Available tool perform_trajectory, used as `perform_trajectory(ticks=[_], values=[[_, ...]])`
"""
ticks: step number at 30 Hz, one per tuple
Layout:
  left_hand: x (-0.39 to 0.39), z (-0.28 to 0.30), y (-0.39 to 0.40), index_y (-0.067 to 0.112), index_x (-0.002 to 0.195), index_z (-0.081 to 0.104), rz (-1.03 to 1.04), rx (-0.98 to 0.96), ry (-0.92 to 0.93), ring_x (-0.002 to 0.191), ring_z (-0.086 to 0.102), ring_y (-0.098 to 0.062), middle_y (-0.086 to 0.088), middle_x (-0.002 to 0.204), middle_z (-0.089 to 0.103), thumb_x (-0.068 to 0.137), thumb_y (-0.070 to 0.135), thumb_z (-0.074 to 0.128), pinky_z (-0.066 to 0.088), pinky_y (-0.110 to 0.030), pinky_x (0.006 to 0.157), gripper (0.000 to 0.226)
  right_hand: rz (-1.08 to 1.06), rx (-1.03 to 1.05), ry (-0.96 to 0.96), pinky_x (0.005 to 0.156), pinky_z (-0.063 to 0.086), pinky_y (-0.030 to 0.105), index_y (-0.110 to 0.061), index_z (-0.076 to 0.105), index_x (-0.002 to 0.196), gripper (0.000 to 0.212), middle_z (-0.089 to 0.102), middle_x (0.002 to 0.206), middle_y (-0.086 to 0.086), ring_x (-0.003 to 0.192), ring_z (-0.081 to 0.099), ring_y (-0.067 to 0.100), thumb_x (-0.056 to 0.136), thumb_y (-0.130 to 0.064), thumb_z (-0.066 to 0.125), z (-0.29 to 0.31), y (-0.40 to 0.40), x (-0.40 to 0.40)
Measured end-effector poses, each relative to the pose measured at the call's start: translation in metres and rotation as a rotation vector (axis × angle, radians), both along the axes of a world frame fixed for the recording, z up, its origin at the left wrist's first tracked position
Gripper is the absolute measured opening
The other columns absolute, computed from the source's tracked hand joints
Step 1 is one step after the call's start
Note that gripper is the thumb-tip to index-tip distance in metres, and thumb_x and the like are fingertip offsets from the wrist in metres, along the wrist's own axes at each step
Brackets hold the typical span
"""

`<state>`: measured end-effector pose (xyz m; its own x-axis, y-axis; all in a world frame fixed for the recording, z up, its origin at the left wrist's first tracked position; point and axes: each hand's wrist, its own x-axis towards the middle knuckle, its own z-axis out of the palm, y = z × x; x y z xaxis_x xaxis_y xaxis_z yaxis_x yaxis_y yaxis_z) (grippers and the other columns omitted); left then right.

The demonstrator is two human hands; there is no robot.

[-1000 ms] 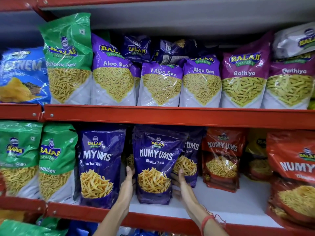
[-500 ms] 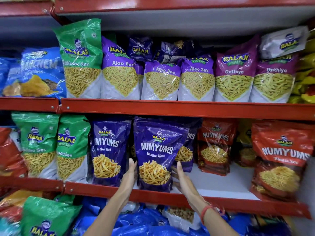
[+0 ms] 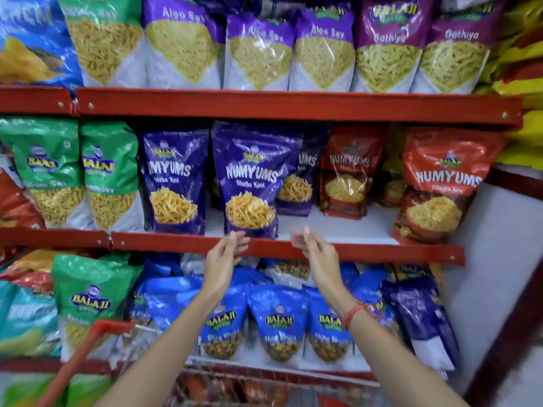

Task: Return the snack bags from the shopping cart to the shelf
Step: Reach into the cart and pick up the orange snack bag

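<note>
A purple Numyums bag (image 3: 251,183) stands upright on the middle red shelf (image 3: 367,252), between another purple bag (image 3: 174,180) and a partly hidden one (image 3: 296,183). My left hand (image 3: 224,259) and my right hand (image 3: 316,254) hang just in front of the shelf lip below that bag, fingers loosely apart, touching nothing. The shopping cart (image 3: 97,336) shows at the bottom, its red handle at the left and its wire rim (image 3: 264,374) across the bottom, with blurred orange bags (image 3: 249,390) inside.
Red Numyums bags (image 3: 440,183) stand at the right of the middle shelf, with bare white shelf (image 3: 338,227) between them and the purple ones. Green bags (image 3: 108,174) fill the left. Blue bags (image 3: 279,318) line the lower shelf. A white wall (image 3: 499,259) is at the right.
Both hands have let go of the purple Numyums bag and drawn back below the shelf edge. The view has tilted down, bringing the lower shelf and the cart into sight.
</note>
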<state>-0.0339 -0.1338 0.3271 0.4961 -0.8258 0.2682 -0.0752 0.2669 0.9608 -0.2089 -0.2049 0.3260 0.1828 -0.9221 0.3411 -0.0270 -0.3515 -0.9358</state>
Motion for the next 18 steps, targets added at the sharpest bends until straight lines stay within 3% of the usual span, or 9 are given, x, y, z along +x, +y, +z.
perform_trajectory(ticks=[5, 10, 14, 16, 18], values=[[-0.035, -0.041, 0.011, 0.003, 0.113, 0.059, -0.033, 0.070, 0.018, 0.088, 0.063, -0.014, -0.008, 0.102, 0.067, 0.097, 0.028, 0.034, 0.046, -0.025, 0.075, 0.039, -0.057, 0.061, 0.002, 0.090, 0.054, 0.031, -0.023, 0.072, 0.085, 0.034, 0.075, 0.089, -0.005, 0.095, 0.070, 0.015, 0.098, -0.038, 0.045, -0.040, 0.029, -0.034], [-0.066, -0.093, 0.019, 0.008, 0.105, 0.061, -0.099, 0.171, 0.012, 0.076, 0.065, -0.001, 0.004, 0.089, 0.067, 0.097, 0.026, 0.037, 0.049, -0.007, 0.062, 0.031, -0.105, 0.151, 0.112, 0.089, 0.052, 0.042, -0.015, 0.072, 0.089, 0.034, 0.075, 0.093, 0.009, 0.095, 0.069, 0.027, 0.094, -0.041, 0.051, -0.108, 0.046, -0.076], [-0.088, -0.152, 0.023, 0.017, 0.095, 0.066, -0.132, 0.290, 0.000, 0.076, 0.064, 0.004, 0.007, 0.088, 0.066, 0.094, 0.023, 0.045, 0.048, -0.010, 0.065, 0.022, -0.262, 0.200, 0.265, 0.085, 0.043, 0.029, -0.012, 0.070, 0.098, 0.031, 0.070, 0.107, 0.008, 0.109, 0.062, 0.028, 0.088, -0.040, 0.063, -0.169, 0.054, -0.121], [-0.097, -0.184, 0.025, 0.022, 0.090, 0.067, -0.155, 0.366, -0.033, 0.079, 0.063, 0.004, 0.003, 0.089, 0.068, 0.091, 0.022, 0.052, 0.049, -0.016, 0.073, 0.015, -0.365, 0.204, 0.367, 0.092, 0.040, 0.029, -0.013, 0.067, 0.107, 0.044, 0.066, 0.111, 0.007, 0.114, 0.056, 0.029, 0.081, -0.049, 0.065, -0.197, 0.056, -0.146], [-0.106, -0.212, 0.027, 0.012, 0.098, 0.067, -0.183, 0.455, -0.041, 0.070, 0.061, 0.006, -0.004, 0.089, 0.068, 0.087, 0.015, 0.058, 0.048, -0.025, 0.073, 0.014, -0.406, 0.266, 0.431, 0.099, 0.035, 0.030, -0.014, 0.060, 0.120, 0.060, 0.060, 0.120, 0.006, 0.120, 0.047, 0.025, 0.074, -0.054, 0.070, -0.219, 0.062, -0.168]])
